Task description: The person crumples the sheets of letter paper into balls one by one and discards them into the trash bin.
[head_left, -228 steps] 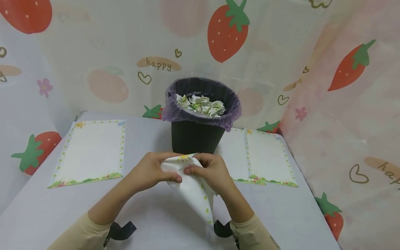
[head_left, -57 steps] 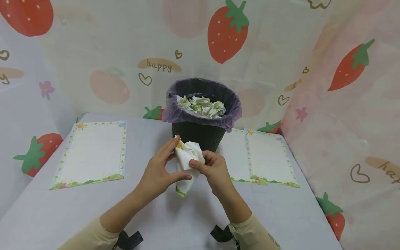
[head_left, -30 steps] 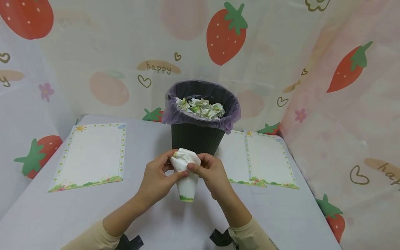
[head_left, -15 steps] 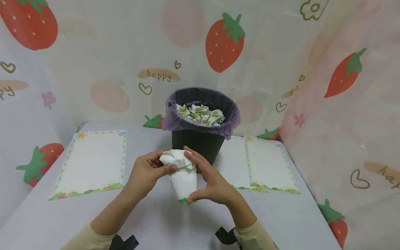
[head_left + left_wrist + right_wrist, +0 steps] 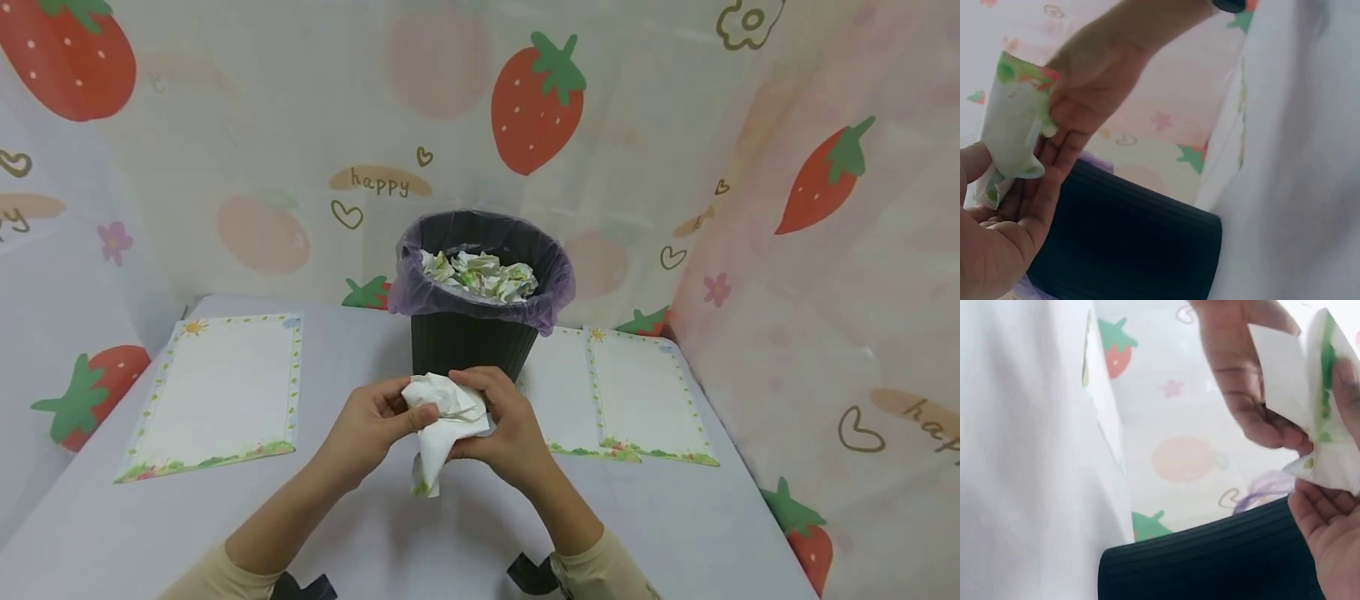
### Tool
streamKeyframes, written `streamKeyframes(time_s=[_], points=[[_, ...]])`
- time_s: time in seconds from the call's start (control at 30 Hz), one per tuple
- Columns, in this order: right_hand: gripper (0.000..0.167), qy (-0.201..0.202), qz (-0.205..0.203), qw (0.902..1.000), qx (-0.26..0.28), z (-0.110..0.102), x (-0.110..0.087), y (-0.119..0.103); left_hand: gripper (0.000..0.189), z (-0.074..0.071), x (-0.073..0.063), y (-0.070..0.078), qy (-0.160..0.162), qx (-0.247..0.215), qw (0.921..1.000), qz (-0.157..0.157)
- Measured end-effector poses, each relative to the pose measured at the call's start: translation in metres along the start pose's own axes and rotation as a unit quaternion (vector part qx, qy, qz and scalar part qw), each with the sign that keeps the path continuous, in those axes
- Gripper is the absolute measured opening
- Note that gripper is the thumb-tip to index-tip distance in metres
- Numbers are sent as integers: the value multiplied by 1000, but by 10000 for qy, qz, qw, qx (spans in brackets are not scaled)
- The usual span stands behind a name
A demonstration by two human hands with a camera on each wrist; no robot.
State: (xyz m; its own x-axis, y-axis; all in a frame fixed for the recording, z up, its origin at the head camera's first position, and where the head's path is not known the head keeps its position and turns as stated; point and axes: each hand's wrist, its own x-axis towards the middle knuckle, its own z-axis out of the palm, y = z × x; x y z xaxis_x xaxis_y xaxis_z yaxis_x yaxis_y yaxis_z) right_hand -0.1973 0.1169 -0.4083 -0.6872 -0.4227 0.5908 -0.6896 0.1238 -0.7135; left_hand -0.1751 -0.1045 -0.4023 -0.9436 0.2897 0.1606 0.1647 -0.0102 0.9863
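Between both hands, in front of the bin, is a crumpled sheet of white paper (image 5: 446,421) with a green printed border on its lower end. My left hand (image 5: 375,429) pinches its upper left part between thumb and fingers. On the other side my right hand (image 5: 510,425) curls round the paper's right edge, thumb below and fingers above. In the left wrist view the folded paper (image 5: 1016,119) shows its green and red border, standing up out of the fingers. The right wrist view shows a flap of the paper (image 5: 1282,375) sticking out beside the left hand.
A dark bin (image 5: 472,342) with a purple liner (image 5: 558,292) stands behind the hands, holding several crumpled paper balls (image 5: 487,277). One bordered sheet (image 5: 221,392) lies flat at the left; two overlapping sheets (image 5: 652,392) lie at the right. Strawberry-printed cloth hangs behind the white table (image 5: 360,533).
The large loose sheet has been folded into a narrow cone and then crumpled smaller. The right hand, spread along the paper's side half a second ago, now closes round it. Bin and flat sheets stay put.
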Motion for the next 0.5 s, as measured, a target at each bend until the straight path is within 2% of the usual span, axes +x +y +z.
streamKeyframes(time_s=[0.1,0.17,0.27,0.33,0.4,0.5], points=[[64,341,405,9975,459,1,1,0,50,2,-1,1,-301,382,9988,23],[51,531,620,9941,712,1,1,0,64,2,-2,3,-518,626,9967,-26],[40,687,770,9919,742,2,1,-1,84,3,-5,5,-636,889,9935,-316],[34,768,804,9925,503,4,0,-1,91,4,-6,6,-510,1134,9911,-479],[29,853,806,9930,145,6,0,-2,92,5,-6,7,-183,1300,9897,-562],[19,836,774,9932,-255,9,0,-4,86,3,-4,9,311,1393,9890,-387]])
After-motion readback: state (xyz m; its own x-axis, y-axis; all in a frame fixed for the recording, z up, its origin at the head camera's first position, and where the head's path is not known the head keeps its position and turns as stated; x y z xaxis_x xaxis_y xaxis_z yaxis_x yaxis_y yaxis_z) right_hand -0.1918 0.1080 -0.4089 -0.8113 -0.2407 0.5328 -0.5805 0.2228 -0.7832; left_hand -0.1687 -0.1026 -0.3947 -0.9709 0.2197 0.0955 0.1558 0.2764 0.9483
